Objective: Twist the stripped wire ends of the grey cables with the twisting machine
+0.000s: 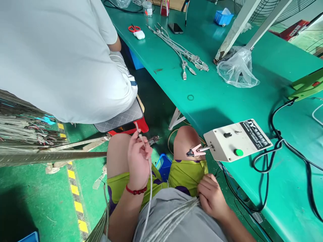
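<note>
My left hand (138,158) is closed around a pale cable (150,188), close to its end. The cable's tip pokes up above my fingers, and its length runs down toward my waist. In my lap, my right hand (212,196) is closed on the ends of a bundle of grey cables (174,216) that lies across my shirt. Just above that hand, a pink and black clip (194,152) sticks out on a shaft from a white control box (238,139) with a green button. The box stands at the table's edge.
On the green table (161,72) lie several cables with connectors (186,55), a phone (175,28), red scissors (133,28) and a plastic bag (237,69). Black cords (277,134) run behind the box. A person in white (63,60) sits at the left, near hanging cables (22,117).
</note>
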{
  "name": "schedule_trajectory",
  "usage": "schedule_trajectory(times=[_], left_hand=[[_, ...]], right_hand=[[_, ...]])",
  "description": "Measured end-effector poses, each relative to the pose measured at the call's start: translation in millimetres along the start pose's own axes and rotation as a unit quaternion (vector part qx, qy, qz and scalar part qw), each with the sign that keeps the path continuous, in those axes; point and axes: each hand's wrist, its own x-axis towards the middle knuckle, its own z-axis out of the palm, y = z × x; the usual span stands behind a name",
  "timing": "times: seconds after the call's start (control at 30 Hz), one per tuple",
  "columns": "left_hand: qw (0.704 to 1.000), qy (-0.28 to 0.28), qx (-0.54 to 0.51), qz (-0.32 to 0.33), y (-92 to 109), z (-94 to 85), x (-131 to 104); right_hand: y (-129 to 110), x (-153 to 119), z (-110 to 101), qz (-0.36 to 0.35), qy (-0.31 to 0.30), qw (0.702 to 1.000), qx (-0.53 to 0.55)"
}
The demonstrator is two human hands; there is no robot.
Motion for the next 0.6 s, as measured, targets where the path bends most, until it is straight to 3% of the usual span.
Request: schedule_trajectory(times=[0.13, 0.27, 0.43, 0.6], left_hand=[[0.999, 0.008, -0.024, 0.040, 20, -2.5, 2], [0.994, -0.026, 0.095, 0.054, 11, 1.2, -12], [0.968, -0.109, 0.214, 0.079, -5, 4.5, -42], [0.925, -0.179, 0.288, 0.169, 1, 10.7, -71]], right_hand=[[5, -10, -6, 0.001, 0.018, 1.000, 0.008], [0, 2, -7, -0.006, -0.002, 1.000, 0.028], [-27, 41, -32, -0.037, 0.044, 0.994, 0.092], [-66, 92, -71, -0.074, 0.098, 0.979, 0.163]])
